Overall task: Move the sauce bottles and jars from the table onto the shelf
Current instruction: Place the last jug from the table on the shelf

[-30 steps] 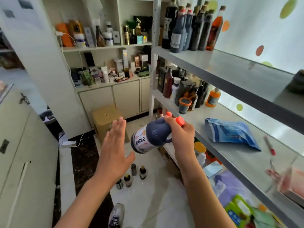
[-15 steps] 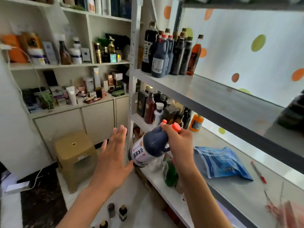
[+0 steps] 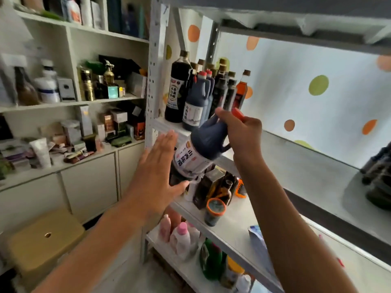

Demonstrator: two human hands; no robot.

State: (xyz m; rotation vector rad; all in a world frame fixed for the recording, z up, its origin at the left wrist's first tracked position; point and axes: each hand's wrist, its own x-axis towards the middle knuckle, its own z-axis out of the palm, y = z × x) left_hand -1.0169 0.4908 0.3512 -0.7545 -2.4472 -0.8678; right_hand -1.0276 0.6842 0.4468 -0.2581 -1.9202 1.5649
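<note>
My right hand [image 3: 241, 132] grips the neck of a dark sauce bottle [image 3: 198, 149] with a white label and an orange cap, tilted with its base down to the left. It hangs in front of the metal shelf's upper board [image 3: 306, 157]. My left hand [image 3: 157, 172] is flat with straight fingers just left of the bottle's base, the thumb under it. Several dark sauce bottles [image 3: 194, 98] stand at the left end of that board.
On the board below [image 3: 237, 218] stand more bottles, a small jar with an orange rim [image 3: 214, 211] and a blue packet [image 3: 257, 233]. Pink bottles [image 3: 179, 235] sit lower still. A white cabinet with boxes [image 3: 84, 132] is at left, a tan stool [image 3: 42, 237] below it.
The held bottle has risen from the middle board's height toward the upper board. My left hand rose with it and came closer to its base. The view tilted upward.
</note>
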